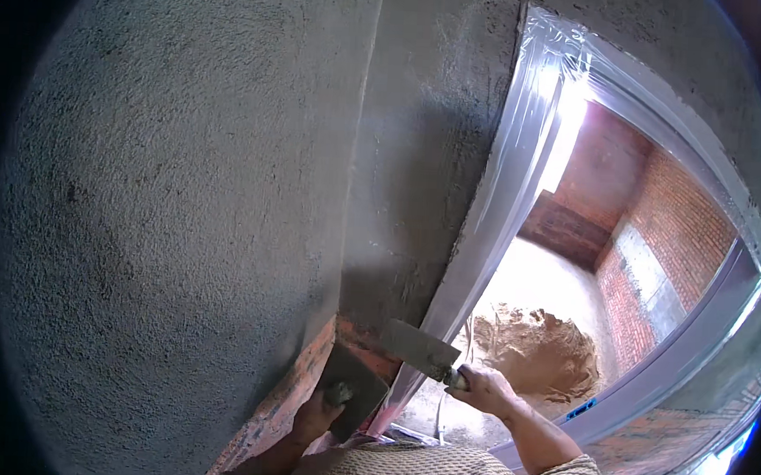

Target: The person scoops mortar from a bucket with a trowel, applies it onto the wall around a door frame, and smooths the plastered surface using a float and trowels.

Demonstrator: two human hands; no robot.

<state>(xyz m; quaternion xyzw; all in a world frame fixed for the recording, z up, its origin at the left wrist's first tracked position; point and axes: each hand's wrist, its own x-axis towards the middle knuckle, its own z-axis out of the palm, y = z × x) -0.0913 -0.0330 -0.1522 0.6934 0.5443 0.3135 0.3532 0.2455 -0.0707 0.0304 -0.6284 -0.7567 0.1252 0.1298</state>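
Observation:
My left hand point(314, 417) grips the handle of a dark flat rectangular board point(355, 385), which is held low by the inside corner where exposed brick point(355, 337) shows under the plaster. My right hand point(482, 390) is closed on the handle of a rectangular steel trowel point(416, 345), its blade above and right of the board, in front of the plastered wall strip point(403, 196) beside the door frame. The rough grey plastered wall point(162, 194) fills the left side.
A doorway frame point(511, 175) wrapped in plastic stands at the right, opening onto a room with brick walls point(677, 250) and a sand pile point(537, 350) on its floor. A small blue level-like object point(581, 408) lies along the frame's lower right part.

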